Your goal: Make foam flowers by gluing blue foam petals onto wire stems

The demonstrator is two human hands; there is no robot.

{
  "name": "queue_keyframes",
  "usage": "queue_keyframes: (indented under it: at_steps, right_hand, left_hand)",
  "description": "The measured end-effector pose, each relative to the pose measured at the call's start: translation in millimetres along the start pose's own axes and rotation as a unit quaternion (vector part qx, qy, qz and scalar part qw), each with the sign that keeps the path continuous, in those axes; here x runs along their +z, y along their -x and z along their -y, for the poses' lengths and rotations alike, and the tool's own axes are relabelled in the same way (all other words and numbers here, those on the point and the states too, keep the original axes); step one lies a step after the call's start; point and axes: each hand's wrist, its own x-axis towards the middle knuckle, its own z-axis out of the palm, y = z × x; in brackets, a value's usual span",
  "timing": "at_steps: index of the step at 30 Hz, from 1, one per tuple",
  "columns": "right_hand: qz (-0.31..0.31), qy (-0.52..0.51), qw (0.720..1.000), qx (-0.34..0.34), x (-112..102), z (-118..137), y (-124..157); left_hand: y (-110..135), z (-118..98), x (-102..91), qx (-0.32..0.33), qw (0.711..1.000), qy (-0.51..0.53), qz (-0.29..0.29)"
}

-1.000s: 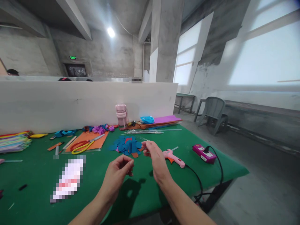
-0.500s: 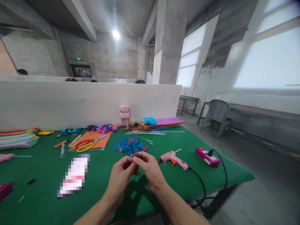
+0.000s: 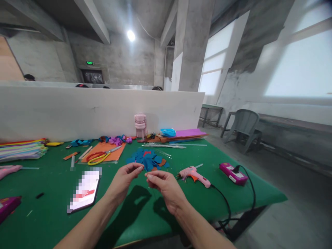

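My left hand (image 3: pixel 125 180) is raised over the green table with thumb and fingertips pinched together. Facing it, my right hand (image 3: pixel 164 188) is also pinched, and a small gap separates the two sets of fingertips. Whatever either pinch holds is too small or hidden to make out. Just beyond the fingertips lies a loose pile of blue felt pieces (image 3: pixel 148 162), with a few red and brown ones among them. To the right of my right hand rests a pink hot glue gun (image 3: pixel 195 174) with a clear glue stick in its back.
A magenta power box (image 3: pixel 233 173) with a black plugged-in cable stands at right. At left lie a phone (image 3: pixel 86 190), scissors (image 3: pixel 100 157) on an orange sheet (image 3: pixel 118 152), and colourful pipe cleaners (image 3: pixel 23 150). A pink bottle (image 3: pixel 140 125) stands before a white partition (image 3: pixel 103 110).
My hands, which met at the fingertips, have come apart. The left has moved left and up; the right has stayed nearly in place. The view has shifted slightly.
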Motion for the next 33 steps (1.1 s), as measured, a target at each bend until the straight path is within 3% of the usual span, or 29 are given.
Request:
queue_keyframes:
  at_steps: [5, 33]
  right_hand:
    - [0.003, -0.013, 1.0, 0.009, 3.8, -3.0, 2.5]
    - [-0.006, -0.021, 0.999, 0.048, 6.8, 0.8, 4.6]
  left_hand:
    - [1.8, 0.9, 3.1, -0.012, 0.996, 0.066, 0.052]
    - [5.3, -4.2, 9.1, -0.023, 0.997, 0.07, 0.03]
